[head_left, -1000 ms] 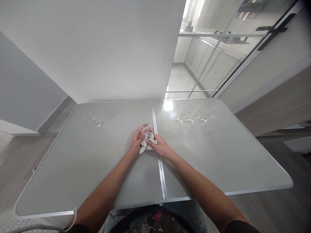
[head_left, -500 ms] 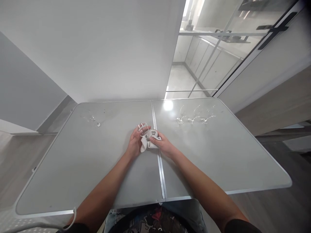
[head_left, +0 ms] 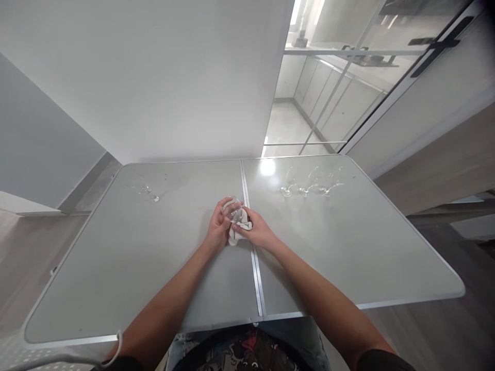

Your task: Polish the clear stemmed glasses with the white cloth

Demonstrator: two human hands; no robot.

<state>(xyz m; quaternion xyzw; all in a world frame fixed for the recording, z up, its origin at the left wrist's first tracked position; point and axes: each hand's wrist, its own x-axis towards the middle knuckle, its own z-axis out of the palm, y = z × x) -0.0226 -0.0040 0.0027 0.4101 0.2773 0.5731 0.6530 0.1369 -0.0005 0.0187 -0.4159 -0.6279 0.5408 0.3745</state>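
Above the middle of the table, my left hand [head_left: 218, 226] is closed around the bowl of a clear wine glass [head_left: 233, 207]. My right hand [head_left: 260, 230] pinches a bunched white cloth [head_left: 243, 222] and presses it against the glass from the right. Part of the cloth hangs down between the two hands. The cloth and fingers hide the lower part of this glass.
A clear glass [head_left: 146, 190] lies at the far left of the grey folding table [head_left: 162, 288]. Several more clear glasses [head_left: 307, 188] stand at the back right. A metal seam [head_left: 256, 273] divides the tabletop; a white wall [head_left: 185, 82] rises behind.
My left hand has turned the glass, and its thumb has come over the near side. My right hand has shifted slightly left, bringing the cloth tighter around the glass.
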